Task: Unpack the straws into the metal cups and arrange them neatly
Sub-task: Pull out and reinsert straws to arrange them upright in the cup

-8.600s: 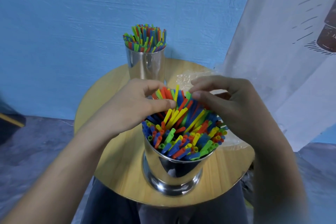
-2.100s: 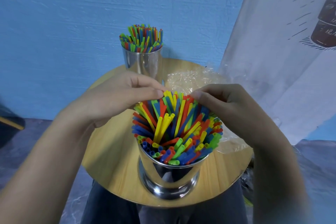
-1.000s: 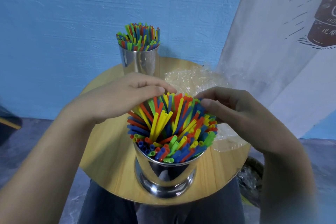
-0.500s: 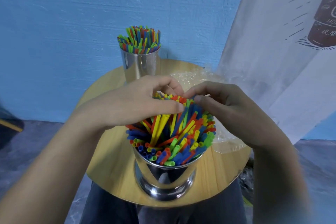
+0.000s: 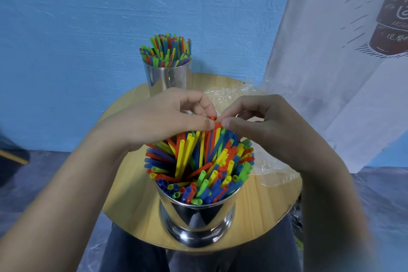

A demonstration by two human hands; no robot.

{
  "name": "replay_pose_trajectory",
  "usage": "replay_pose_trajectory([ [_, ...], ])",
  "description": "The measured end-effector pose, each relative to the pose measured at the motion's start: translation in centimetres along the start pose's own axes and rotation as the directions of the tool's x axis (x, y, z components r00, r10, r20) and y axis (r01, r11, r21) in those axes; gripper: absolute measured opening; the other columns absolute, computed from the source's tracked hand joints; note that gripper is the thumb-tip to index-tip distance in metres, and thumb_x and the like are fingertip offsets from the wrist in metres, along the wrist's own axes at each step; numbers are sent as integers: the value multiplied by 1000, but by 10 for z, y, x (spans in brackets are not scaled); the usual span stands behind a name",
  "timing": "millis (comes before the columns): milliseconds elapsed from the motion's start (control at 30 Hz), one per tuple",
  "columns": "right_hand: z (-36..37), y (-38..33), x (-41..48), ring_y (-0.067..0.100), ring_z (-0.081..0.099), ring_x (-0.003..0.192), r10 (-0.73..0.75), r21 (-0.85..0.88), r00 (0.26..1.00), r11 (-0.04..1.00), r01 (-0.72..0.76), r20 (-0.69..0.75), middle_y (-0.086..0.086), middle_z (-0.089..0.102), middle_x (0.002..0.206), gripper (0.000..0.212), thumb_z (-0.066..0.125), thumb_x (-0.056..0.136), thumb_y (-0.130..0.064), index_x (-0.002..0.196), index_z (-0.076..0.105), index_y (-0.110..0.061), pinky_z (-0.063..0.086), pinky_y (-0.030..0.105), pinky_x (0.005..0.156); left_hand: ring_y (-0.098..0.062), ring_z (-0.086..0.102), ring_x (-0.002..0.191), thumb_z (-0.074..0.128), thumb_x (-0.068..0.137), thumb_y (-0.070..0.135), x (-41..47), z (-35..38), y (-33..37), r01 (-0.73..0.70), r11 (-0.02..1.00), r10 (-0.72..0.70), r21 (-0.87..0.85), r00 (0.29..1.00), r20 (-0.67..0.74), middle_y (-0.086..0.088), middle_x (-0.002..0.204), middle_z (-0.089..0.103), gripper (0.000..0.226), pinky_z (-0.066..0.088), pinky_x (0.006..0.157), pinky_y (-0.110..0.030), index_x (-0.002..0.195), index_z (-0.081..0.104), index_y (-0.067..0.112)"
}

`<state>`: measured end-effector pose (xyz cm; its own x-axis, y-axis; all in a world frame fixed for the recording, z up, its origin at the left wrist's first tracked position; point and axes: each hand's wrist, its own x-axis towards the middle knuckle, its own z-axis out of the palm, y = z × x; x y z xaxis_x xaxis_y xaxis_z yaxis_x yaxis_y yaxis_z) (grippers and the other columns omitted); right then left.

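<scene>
1. Plastic straws (image 5: 198,161) fan out of the near metal cup (image 5: 196,216). I judge them light, slick, springy and easily kinked.
2. My left hand (image 5: 163,121) and right hand (image 5: 265,126) pinch their far tips together, which is where I judge it best to hold them.
3. Round wooden table (image 5: 132,194); far cup (image 5: 167,77) full; crinkled wrap (image 5: 225,97) at right; blue wall behind.

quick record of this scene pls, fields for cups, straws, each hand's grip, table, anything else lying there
front: metal near cup by the table's near edge
its contents: near straws, mixed colours, splayed
back: metal far cup with far straws, more upright
left grip: left hand pinches the near straws' tops
right grip: right hand pinches the same tops
table: round wooden table
other: clear plastic wrapper on the table, right of the near cup
</scene>
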<state>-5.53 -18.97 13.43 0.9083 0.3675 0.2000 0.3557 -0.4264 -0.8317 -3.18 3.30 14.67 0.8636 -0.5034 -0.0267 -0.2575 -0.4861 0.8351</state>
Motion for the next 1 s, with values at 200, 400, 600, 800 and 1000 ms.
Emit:
replay_pose_trajectory([
  [200,4,1,3,8,68,83,1,-68,1000,998,-3,-29,-10,72,83,9,71,94,-24,86,76,-24,56,32,74,-14,68,89,75,90,25,-3,5,0,3,1000,-3,4,998,-65,-1,95,72,5,52,92,-42,94,74,26],
  [400,7,2,4,8,64,86,-36,-96,999,995,36,-4,-11,68,84,13,65,97,-18,87,71,-25,51,25,72,-17,73,97,74,93,21,-6,4,-1,-36,999,33,-40,998,-55,2,102,75,7,57,94,-42,99,74,24],
  [600,9,-1,4,5,58,80,-131,-59,982,990,124,-136,-17,61,80,14,57,101,-15,89,63,-18,50,19,71,-14,74,98,68,95,22,-7,3,3,-82,995,82,-52,997,-9,0,100,77,11,58,93,-32,104,76,22],
  [800,14,-9,5,2,59,72,-223,41,949,971,238,-224,-18,60,76,16,54,103,-5,92,61,-15,49,19,67,-10,73,86,73,88,30,-2,7,8,-173,985,170,-29,982,-80,0,89,77,11,55,80,-20,93,78,21],
  [1000,11,3,1,13,63,84,-124,84,953,985,153,-276,-5,72,92,12,67,100,-23,111,70,-22,50,30,69,-11,68,79,61,98,21,0,-7,5,-361,871,209,-334,886,-414,5,87,74,8,56,75,-27,98,68,17],
])
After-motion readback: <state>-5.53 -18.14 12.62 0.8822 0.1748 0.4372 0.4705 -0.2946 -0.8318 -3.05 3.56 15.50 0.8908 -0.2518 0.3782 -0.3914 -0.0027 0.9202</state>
